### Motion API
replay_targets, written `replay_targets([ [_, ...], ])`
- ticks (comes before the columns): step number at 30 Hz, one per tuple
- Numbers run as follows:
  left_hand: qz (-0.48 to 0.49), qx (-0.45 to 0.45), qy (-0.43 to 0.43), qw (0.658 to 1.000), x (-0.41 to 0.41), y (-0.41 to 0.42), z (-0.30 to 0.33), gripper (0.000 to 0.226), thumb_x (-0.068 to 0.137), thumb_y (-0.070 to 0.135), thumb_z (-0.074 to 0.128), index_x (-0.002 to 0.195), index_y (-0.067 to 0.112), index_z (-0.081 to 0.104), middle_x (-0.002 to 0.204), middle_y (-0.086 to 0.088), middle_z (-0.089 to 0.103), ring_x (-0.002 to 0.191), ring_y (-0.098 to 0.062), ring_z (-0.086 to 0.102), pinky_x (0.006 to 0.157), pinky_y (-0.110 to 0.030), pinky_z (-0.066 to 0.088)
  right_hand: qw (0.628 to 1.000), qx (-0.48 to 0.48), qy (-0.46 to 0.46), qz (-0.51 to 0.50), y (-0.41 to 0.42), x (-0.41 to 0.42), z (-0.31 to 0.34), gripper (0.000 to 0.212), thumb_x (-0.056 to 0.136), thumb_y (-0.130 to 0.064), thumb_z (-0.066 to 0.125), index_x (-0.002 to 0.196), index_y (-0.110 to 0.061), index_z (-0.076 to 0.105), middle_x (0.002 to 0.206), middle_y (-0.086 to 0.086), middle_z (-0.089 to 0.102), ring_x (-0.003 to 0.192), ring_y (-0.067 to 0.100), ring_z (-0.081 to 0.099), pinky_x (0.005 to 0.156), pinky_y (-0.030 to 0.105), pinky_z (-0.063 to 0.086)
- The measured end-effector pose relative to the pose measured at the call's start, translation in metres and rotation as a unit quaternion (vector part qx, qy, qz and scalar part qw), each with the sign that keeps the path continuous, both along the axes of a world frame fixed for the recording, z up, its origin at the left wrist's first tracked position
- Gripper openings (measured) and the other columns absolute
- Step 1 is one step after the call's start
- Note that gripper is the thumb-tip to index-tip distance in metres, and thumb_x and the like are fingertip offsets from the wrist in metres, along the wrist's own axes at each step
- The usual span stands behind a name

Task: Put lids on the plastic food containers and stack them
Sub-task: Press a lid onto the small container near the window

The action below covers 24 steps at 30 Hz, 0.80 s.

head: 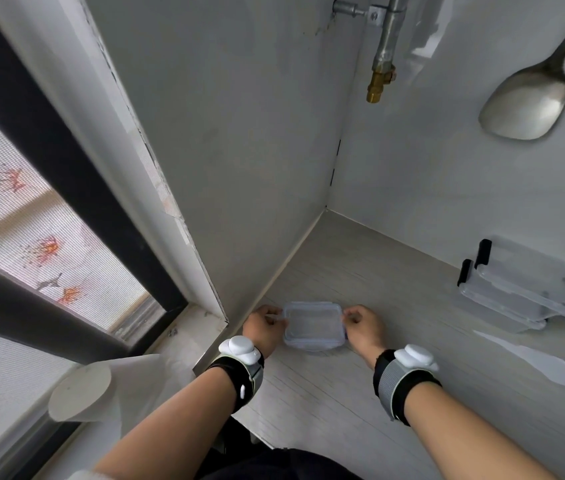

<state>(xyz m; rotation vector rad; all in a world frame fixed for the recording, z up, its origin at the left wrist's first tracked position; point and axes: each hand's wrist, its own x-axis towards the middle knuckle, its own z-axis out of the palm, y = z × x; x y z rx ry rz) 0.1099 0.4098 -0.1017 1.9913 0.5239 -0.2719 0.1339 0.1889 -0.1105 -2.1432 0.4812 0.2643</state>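
Left hand [263, 328] and right hand [364, 327] pinch opposite ends of the lidded container [313, 325] near the worktop's [395, 393] left edge, apparently to press its clips closed.

Counter [395, 393] open centre; wall [239, 168] left; stacked containers [516, 292] right.

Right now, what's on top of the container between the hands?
A clear lid sits on the small container, left hand and right hand at its end clips. Through the lid it looks empty. The hands hide whether the clips are latched.
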Motion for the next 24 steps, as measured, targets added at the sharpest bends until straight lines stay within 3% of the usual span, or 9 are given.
replay_targets([
  [3, 0.012, -0.013, -0.008, 1.000, -0.0005, 0.0016, 0.0001, 0.004, 0.084, 0.029, 0.072, 0.085, 0.028, 0.069, 0.071, 0.007, 0.066, 0.068, -0.015, 0.062, 0.057, -0.020, 0.044, 1.000, -0.012, -0.002, 0.000, 0.0002, -0.0010, 0.0011, 0.011, 0.090, -0.017, 0.064, 0.097, -0.012, 0.070, 0.091, 0.005, 0.071, 0.080, 0.019, 0.063, 0.070, 0.026, 0.044],
  [9, 0.022, -0.026, -0.022, 0.999, -0.0004, 0.0005, -0.0001, 0.007, 0.084, 0.032, 0.072, 0.080, 0.032, 0.066, 0.074, 0.001, 0.073, 0.065, -0.011, 0.064, 0.055, -0.015, 0.045, 0.999, 0.014, -0.001, -0.031, 0.0029, -0.0010, 0.0030, 0.014, 0.090, -0.016, 0.063, 0.100, -0.011, 0.071, 0.091, 0.003, 0.069, 0.083, 0.020, 0.063, 0.074, 0.028, 0.047],
  [11, 0.026, -0.027, -0.028, 0.999, -0.0003, -0.0001, -0.0007, 0.009, 0.084, 0.033, 0.072, 0.077, 0.034, 0.066, 0.069, 0.006, 0.071, 0.061, -0.006, 0.063, 0.050, -0.008, 0.043, 0.999, 0.019, -0.002, -0.037, 0.0038, -0.0006, 0.0030, 0.015, 0.089, -0.016, 0.063, 0.101, -0.010, 0.071, 0.090, 0.003, 0.069, 0.085, 0.021, 0.064, 0.075, 0.029, 0.049],
  [13, 0.030, -0.029, -0.032, 0.999, 0.0000, -0.0004, -0.0014, 0.003, 0.084, 0.033, 0.072, 0.082, 0.031, 0.070, 0.066, 0.010, 0.070, 0.059, -0.002, 0.063, 0.047, -0.002, 0.040, 0.999, 0.019, -0.006, -0.038, 0.0040, -0.0014, 0.0032, 0.015, 0.089, -0.014, 0.063, 0.100, -0.009, 0.072, 0.090, 0.004, 0.070, 0.085, 0.023, 0.065, 0.076, 0.031, 0.051],
  [16, 0.028, -0.022, -0.038, 0.999, 0.0008, -0.0003, -0.0024, 0.013, 0.084, 0.035, 0.071, 0.093, 0.027, 0.076, 0.068, 0.011, 0.069, 0.062, -0.002, 0.064, 0.048, -0.002, 0.040, 0.999, 0.018, -0.024, -0.037, 0.0035, -0.0036, 0.0033, 0.012, 0.088, -0.013, 0.063, 0.091, -0.011, 0.074, 0.086, 0.006, 0.074, 0.084, 0.027, 0.068, 0.076, 0.036, 0.053],
  [20, 0.035, -0.018, -0.037, 0.999, 0.0022, 0.0001, -0.0042, 0.019, 0.082, 0.035, 0.072, 0.098, 0.026, 0.078, 0.070, 0.018, 0.067, 0.064, 0.010, 0.059, 0.050, 0.002, 0.038, 0.999, 0.022, -0.033, -0.033, 0.0018, -0.0057, 0.0050, 0.011, 0.086, -0.013, 0.064, 0.087, -0.013, 0.075, 0.080, 0.003, 0.073, 0.081, 0.025, 0.069, 0.073, 0.034, 0.053],
  [24, 0.028, -0.002, -0.035, 0.999, 0.0044, 0.0000, -0.0069, 0.021, 0.082, 0.035, 0.072, 0.100, 0.024, 0.078, 0.073, 0.018, 0.067, 0.068, 0.016, 0.056, 0.053, 0.005, 0.036, 0.999, 0.012, -0.030, -0.022, -0.0004, -0.0059, 0.0038, 0.012, 0.087, -0.015, 0.066, 0.093, -0.011, 0.075, 0.090, 0.007, 0.076, 0.083, 0.024, 0.069, 0.077, 0.034, 0.053],
])
